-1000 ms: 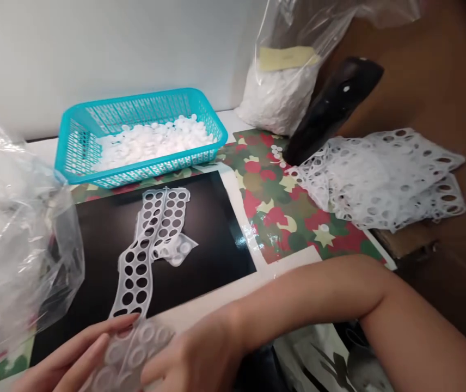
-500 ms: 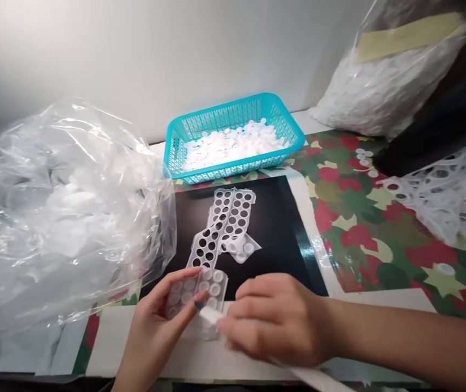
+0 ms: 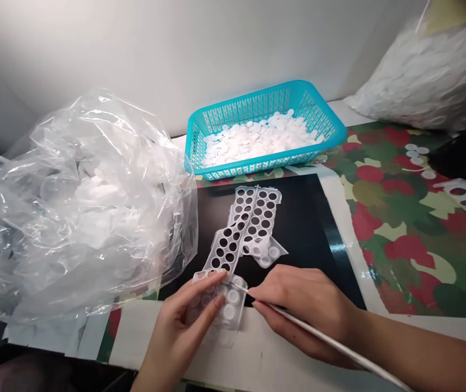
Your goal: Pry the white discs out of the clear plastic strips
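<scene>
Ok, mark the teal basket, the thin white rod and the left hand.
teal plastic basket [image 3: 253,106], head view, on its back mesh wall
thin white rod [image 3: 359,360], head view, on the shaft past the right hand
left hand [image 3: 179,321], head view, on the middle of the hand

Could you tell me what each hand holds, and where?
The left hand grips the disc-filled end of a perforated strip; the right hand pinches a thin white rod near its tip.
</scene>
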### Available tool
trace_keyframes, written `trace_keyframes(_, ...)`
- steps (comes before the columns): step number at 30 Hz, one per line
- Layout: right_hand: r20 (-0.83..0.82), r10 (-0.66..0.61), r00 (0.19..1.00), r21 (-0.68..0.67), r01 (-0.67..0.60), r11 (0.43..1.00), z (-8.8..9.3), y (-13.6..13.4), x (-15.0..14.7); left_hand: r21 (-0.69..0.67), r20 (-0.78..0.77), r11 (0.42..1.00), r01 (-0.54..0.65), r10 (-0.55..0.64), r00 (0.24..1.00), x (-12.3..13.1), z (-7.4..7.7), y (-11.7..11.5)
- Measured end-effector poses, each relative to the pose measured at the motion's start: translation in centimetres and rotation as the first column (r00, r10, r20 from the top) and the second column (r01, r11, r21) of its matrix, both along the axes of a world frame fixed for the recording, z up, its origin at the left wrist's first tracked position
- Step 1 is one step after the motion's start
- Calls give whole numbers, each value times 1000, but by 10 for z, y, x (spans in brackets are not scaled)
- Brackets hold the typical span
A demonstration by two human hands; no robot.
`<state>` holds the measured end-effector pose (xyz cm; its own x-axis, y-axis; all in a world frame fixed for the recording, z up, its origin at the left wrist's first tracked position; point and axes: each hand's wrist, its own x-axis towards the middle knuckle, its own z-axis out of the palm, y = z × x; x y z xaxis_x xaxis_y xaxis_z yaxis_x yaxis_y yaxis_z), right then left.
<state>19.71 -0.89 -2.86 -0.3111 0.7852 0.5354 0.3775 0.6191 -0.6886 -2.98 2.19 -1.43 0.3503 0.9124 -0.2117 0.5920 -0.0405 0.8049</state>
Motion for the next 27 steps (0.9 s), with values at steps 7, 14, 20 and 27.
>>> trace_keyframes(7, -15, 20, 1000, -40, -21, 999, 0, 0, -1, 53, -18, 998, -13, 14, 1000, 3, -1, -2)
trace_keyframes(14, -32, 27, 999, 3, -27, 1000, 1, 0, -2, 128, -31, 992, -10, 14, 999, 6, -1, -5)
trace_keyframes(20, 4, 36, 999, -5, -36, 999, -4, -3, -1, 154, -54, 988, 21, -13, 998, 5, 0, -6)
trace_keyframes(27, 57, 73, 996, -15, -72, 997, -12, -5, 1, 202, -61, 974, 98, -88, 994, 4, 3, -9)
